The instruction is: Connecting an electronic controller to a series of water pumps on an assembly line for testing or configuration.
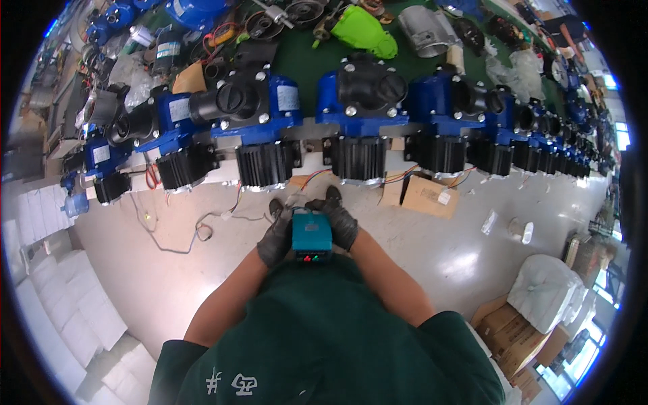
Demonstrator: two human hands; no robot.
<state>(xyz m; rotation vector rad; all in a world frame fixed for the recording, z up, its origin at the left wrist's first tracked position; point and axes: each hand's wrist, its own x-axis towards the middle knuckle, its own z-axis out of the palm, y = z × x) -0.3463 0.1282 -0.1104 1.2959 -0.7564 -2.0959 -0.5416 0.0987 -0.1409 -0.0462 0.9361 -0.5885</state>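
Observation:
Close in front of my body is a small teal box [312,228], with red and green lights or buttons on its near end. My left hand [275,241], in a dark glove, grips its left side. On the opposite side my right hand [343,226], gloved too, is wrapped round the far right corner. The fingertips of both hands are partly hidden at the far end, where thin wires show. Beyond them stands a row of blue and black pumps [362,101] with ribbed black motors [358,160]; coloured leads [315,177] hang from several of them.
A bright green housing [364,32] and a grey metal casing [426,32] lie on the green bench behind the pumps. A grey cable [162,248] trails over the floor. Cardboard [430,196] lies under the bench; boxes [513,334] stand right, white stacks [81,297] left.

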